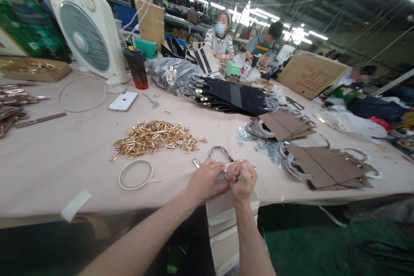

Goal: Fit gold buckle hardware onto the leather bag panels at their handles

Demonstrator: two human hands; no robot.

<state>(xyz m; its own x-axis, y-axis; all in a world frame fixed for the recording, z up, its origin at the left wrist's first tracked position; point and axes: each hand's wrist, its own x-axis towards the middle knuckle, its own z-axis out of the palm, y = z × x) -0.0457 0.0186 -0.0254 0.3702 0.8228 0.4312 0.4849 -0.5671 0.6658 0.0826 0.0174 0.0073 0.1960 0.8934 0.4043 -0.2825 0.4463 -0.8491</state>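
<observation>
Handle: the looped handle [220,152] is lying at the lower centre of the frame, on the near edge of the tabletop [64,155], and it is arching away from the hands.
Left hand: the left hand [207,179] is closing its grip on the near end of the handle, knuckles up.
Right hand: the right hand [244,179] is touching the left one, and its grip is also clenching tight on this end.
Bag: a pale bag [223,215] is hanging under the hands, below the tabletop edge.
Progress: it seems that this piece is in the middle of fitting. Two stacks of brown bags [323,166] with handles, right of centre, are looking ready, while a big pile of gold fittings [155,138] is waiting unused.
Around: a tape roll [136,174] is lying left of the hands. A phone [123,101], a dark cup [137,69] and a white fan [86,30] are standing in the upper left.
In the way: nothing is blocking the hands, I think; a small metal piece [196,162] is lying just beside the left hand.
Others: co-workers are sitting at the upper centre, well apart.
</observation>
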